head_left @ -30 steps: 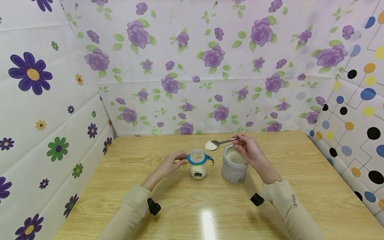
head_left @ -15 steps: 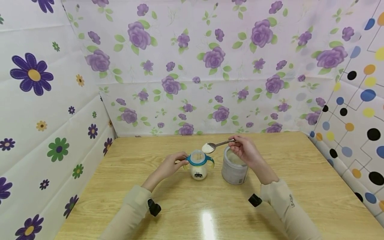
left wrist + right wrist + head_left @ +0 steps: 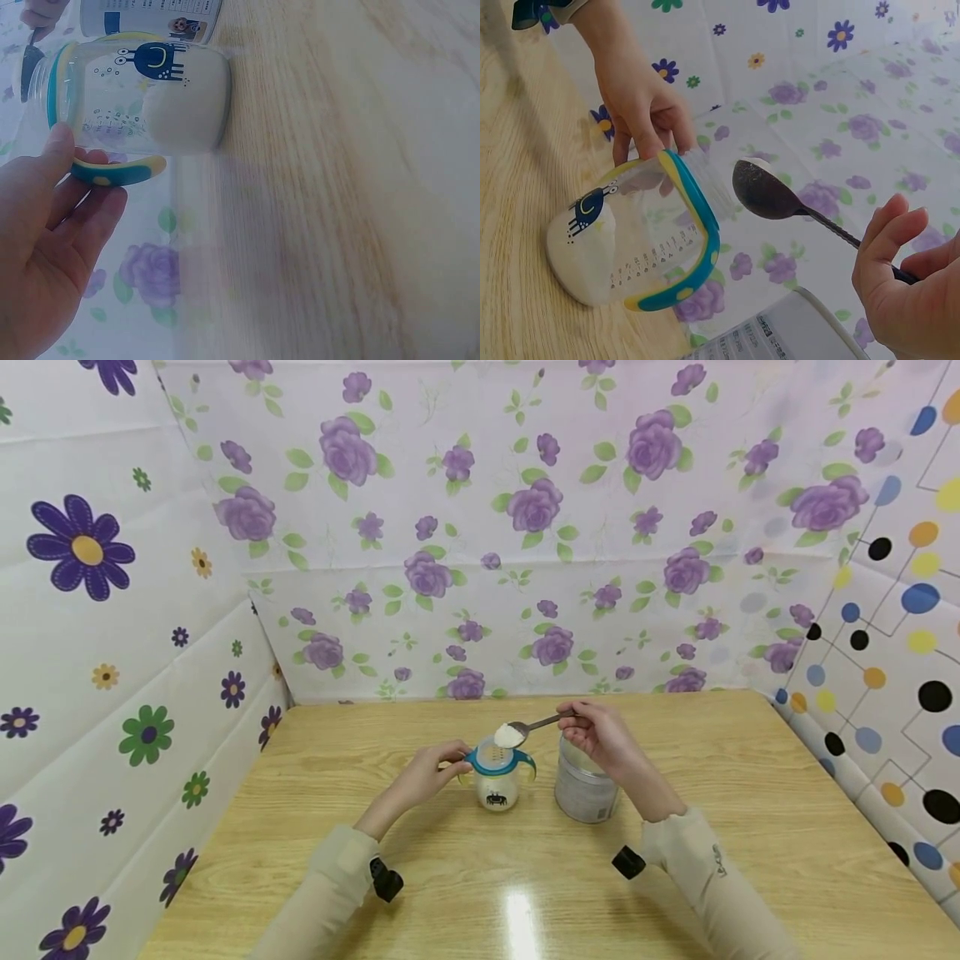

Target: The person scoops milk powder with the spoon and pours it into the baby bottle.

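A clear baby bottle [image 3: 497,787] with a blue and yellow two-handled collar stands upright on the table, white powder in its lower part. My left hand [image 3: 426,774] pinches the bottle's left handle [image 3: 112,172] between thumb and fingers. In my right hand [image 3: 603,742] is the handle of a metal spoon [image 3: 769,191], its bowl heaped with white powder [image 3: 508,737]. The spoon's bowl is over the bottle's open mouth, slightly above the rim. Just right of the bottle, partly covered by my right hand, stands an open tin [image 3: 585,789].
The wooden table [image 3: 480,877] carries the bottle and tin. A flowered cloth wall [image 3: 480,527] rises behind it, with patterned cloth on the left and right sides. Small black cameras [image 3: 628,862] sit at both wrists.
My right hand has moved left and slightly down, bringing the loaded spoon from above the tin's left side to over the bottle's mouth. The left hand and bottle have stayed in place.
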The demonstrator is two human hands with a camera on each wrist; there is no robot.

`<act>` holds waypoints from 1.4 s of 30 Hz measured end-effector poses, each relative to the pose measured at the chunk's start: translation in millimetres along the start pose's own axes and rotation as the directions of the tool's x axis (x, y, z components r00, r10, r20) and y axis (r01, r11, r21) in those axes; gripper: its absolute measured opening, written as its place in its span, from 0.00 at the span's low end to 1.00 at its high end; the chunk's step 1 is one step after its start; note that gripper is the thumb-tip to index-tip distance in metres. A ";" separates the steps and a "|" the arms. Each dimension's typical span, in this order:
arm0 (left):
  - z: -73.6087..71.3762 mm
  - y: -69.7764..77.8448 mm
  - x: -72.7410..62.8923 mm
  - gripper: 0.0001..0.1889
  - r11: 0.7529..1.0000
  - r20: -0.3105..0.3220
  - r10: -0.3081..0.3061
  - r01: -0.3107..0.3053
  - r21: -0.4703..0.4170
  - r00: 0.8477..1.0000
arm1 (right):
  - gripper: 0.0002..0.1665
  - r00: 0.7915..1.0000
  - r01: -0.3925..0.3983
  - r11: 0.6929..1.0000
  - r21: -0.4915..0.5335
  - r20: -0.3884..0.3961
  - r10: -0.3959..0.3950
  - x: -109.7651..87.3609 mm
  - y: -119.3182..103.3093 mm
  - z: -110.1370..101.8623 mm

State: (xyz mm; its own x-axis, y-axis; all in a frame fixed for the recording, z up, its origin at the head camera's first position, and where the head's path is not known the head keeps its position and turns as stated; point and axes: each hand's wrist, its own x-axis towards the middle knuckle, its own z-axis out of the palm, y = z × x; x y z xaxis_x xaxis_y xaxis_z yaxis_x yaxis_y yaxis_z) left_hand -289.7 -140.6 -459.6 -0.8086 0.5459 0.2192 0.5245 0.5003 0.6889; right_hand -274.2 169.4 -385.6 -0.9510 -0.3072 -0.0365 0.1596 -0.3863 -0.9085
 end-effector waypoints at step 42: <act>0.2 2.8 -0.5 0.06 1.000 -0.003 0.005 -0.005 -0.005 1.000 | 0.19 0.963 0.251 0.809 -0.531 0.226 -0.149 0.7 20.2 36.3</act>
State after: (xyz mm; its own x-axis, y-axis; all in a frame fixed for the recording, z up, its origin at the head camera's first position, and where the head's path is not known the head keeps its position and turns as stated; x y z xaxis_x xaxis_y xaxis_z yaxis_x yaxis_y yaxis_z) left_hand -287.8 -139.4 -457.9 -0.8066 0.5467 0.2245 0.5272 0.4940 0.6914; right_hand -262.1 129.9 -388.9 -0.8793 -0.4346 0.1949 -0.2499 0.0727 -0.9655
